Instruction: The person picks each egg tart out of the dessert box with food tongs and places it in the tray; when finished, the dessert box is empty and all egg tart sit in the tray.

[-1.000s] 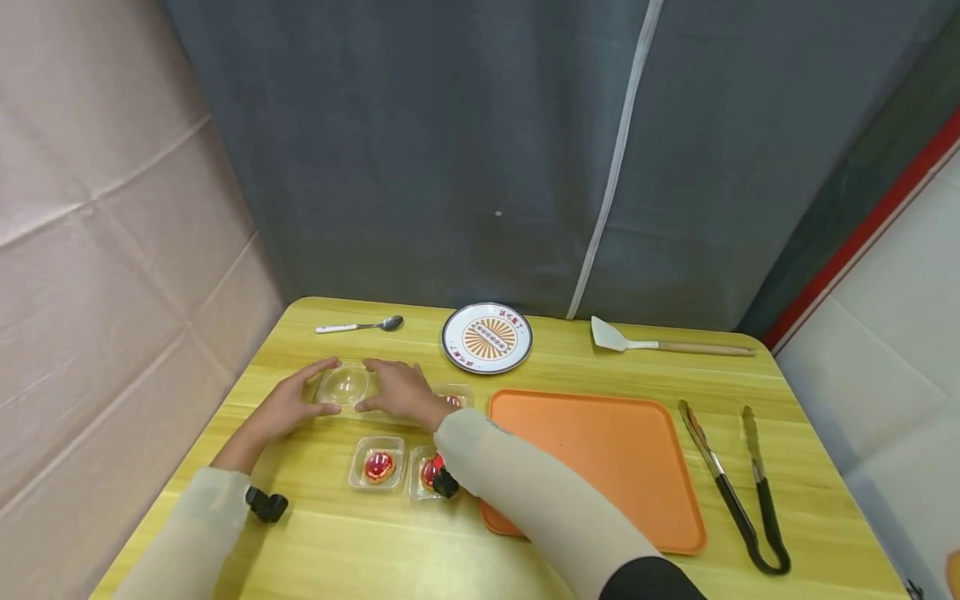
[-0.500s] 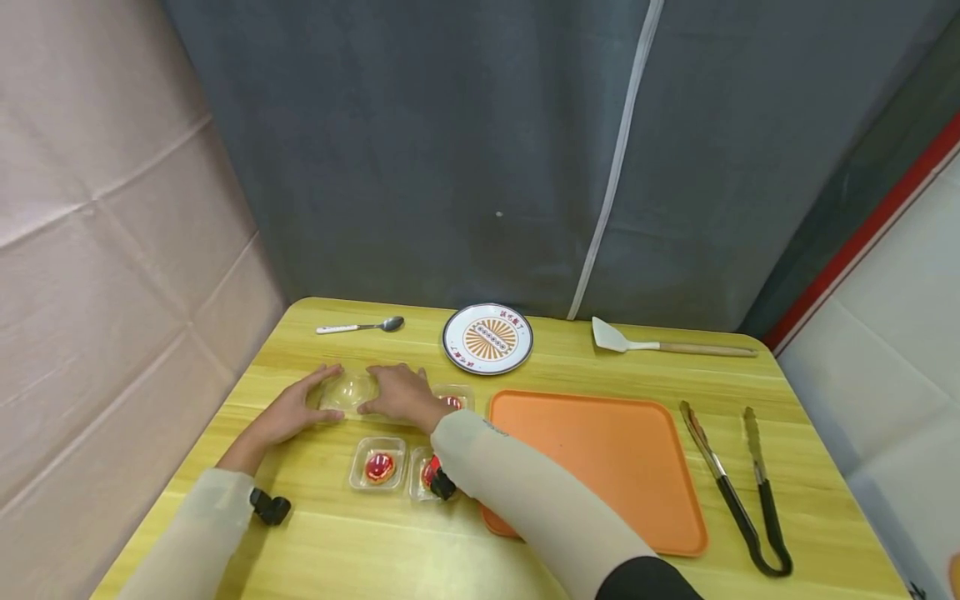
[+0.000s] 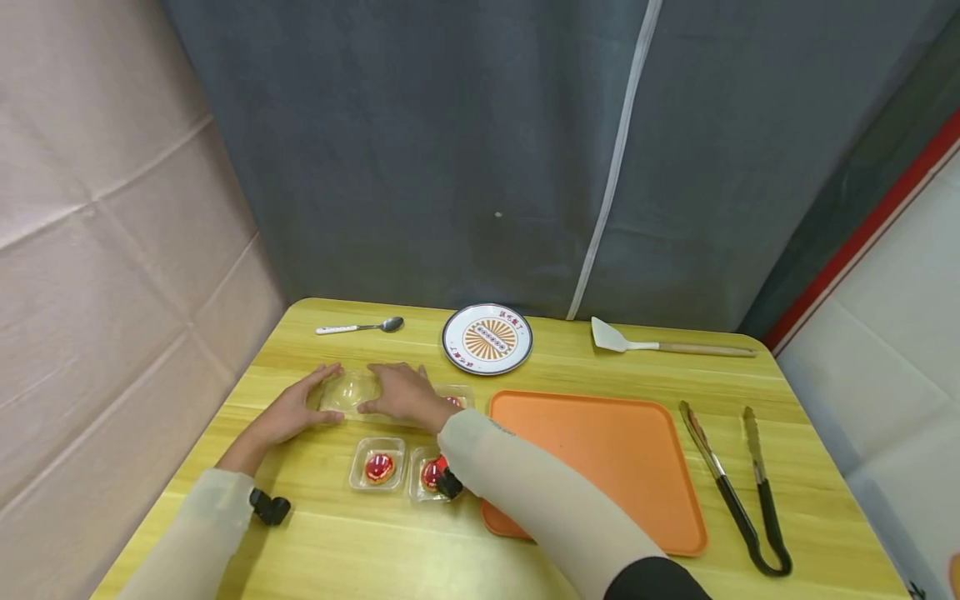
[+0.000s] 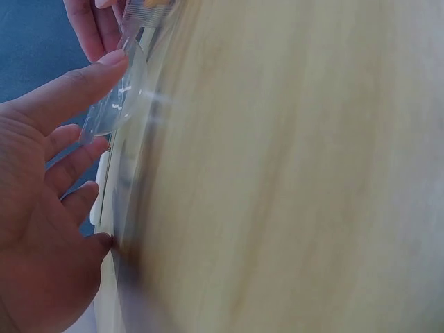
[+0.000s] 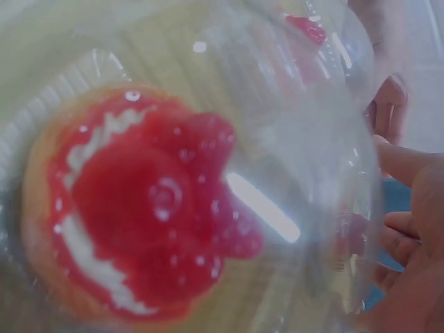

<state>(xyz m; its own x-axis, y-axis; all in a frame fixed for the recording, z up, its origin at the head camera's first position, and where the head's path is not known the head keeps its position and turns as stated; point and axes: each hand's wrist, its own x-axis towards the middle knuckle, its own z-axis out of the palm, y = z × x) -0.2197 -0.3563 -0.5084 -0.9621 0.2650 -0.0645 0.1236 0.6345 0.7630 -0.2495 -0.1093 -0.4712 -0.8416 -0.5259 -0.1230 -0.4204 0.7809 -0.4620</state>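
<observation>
In the head view a clear plastic clamshell box lies at the left, its domed lid (image 3: 350, 393) between my two hands. My left hand (image 3: 288, 412) grips the lid's left edge; in the left wrist view thumb and fingers span the lid (image 4: 125, 97). My right hand (image 3: 405, 393) holds the box from the other side and covers much of it. A bit of orange pastry shows at the top of the left wrist view. Nearer me sit two boxed red-topped tarts, one tart (image 3: 378, 467) in full view and another tart (image 3: 432, 473) partly behind my right wrist camera.
Another boxed tart (image 3: 454, 402) peeks out beside my right forearm. Right of it lies an orange tray (image 3: 600, 467), partly under my sleeve. Along the back are a spoon (image 3: 360, 327), a plate (image 3: 487, 338) and a spatula (image 3: 667, 345). Tongs (image 3: 738, 492) lie far right.
Both hands shifted slightly right and towards me, together with the lid, in the first half second. Since then they have stayed almost still.
</observation>
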